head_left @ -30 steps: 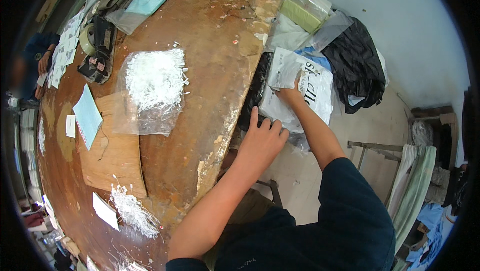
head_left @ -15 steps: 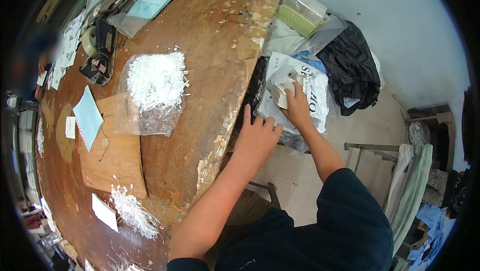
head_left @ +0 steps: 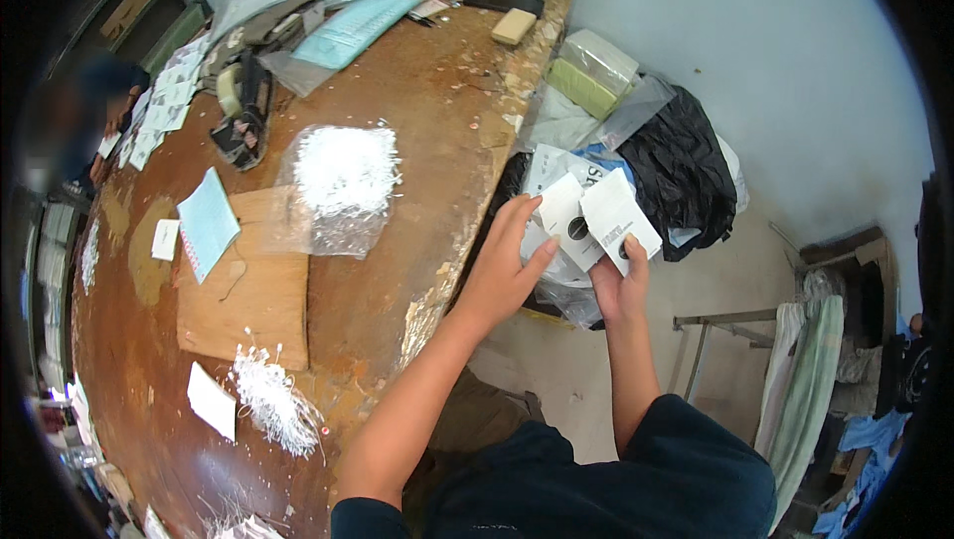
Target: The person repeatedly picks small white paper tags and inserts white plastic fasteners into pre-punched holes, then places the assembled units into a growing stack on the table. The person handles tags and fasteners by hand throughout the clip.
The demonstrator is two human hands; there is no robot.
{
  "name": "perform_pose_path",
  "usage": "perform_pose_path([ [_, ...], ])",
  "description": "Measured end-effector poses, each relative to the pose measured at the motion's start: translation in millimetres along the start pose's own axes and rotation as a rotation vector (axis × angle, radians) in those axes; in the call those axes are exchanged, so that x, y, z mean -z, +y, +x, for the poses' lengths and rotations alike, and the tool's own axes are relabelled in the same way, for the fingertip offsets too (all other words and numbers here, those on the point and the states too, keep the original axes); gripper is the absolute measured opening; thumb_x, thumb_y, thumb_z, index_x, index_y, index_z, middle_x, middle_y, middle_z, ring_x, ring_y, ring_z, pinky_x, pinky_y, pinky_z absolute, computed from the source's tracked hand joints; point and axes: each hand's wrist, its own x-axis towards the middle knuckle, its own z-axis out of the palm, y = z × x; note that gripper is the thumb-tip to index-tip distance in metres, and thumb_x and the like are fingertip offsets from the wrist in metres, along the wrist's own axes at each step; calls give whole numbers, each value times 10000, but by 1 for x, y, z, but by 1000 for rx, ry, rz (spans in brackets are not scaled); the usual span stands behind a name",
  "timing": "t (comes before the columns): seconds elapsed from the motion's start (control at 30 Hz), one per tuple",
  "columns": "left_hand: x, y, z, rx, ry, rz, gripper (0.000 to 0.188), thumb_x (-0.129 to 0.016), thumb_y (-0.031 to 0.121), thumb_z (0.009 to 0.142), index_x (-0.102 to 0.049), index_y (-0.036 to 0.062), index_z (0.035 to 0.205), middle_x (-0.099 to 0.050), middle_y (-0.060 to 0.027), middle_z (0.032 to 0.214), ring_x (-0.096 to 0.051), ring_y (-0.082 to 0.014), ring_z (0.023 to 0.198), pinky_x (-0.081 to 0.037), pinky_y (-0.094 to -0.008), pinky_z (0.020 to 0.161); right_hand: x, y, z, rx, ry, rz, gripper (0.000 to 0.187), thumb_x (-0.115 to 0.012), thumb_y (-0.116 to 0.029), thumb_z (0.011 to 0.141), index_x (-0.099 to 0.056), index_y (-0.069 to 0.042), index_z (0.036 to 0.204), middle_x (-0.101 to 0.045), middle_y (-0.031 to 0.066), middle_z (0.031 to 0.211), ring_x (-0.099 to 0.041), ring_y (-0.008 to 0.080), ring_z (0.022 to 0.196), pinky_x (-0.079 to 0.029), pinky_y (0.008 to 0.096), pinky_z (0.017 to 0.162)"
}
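Note:
White printed cards, which look like tags, are held in front of me past the table's right edge. My left hand [head_left: 509, 266] has its fingers and thumb closed on the left white cards [head_left: 562, 203]. Around the right white cards [head_left: 618, 209] my right hand [head_left: 622, 283] is closed, its thumb pressed on their lower corner. The two groups are fanned apart and partly overlap. Behind and below them lie a printed white plastic bag [head_left: 547, 163] and clear plastic, partly hidden by the cards.
On the wooden table [head_left: 417, 171], a clear bag of white tag strings [head_left: 343, 176] lies near a brown board [head_left: 248, 310]. Loose white strings [head_left: 273, 400] sit closer. Beyond the bag are a black bag [head_left: 686, 176] and a metal-legged stand [head_left: 730, 320]. A person works at far left.
Both hands have lifted the white cards off the plastic bag. The single stack in my right hand is now split between both hands, and my left hand has closed on part of it.

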Motion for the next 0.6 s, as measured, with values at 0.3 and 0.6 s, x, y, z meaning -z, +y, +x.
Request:
perform_pose_path([
  [0.3, 96, 63, -73, 84, 368, -611, 780, -676, 81, 918, -203, 37, 1537, -387, -176, 1457, -519, -271, 1263, -443, -383, 1051, -156, 18, -40, -223, -450, 182, 680, -636, -330, 899, -401, -29, 1461, -536, 147, 1420, -518, 305, 1313, -389, 544, 1114],
  [0.6, 275, 48, -207, 25, 1150, -251, 590, -566, 172, 997, -306, -24, 1490, -513, -128, 1378, -554, -192, 1198, -478, -332, 993, -350, 162, -82, -729, -746, 50, 429, -646, -294, 908, -562, -113, 1289, -613, 40, 1267, -553, 221, 1184, -396, 461, 1004],
])
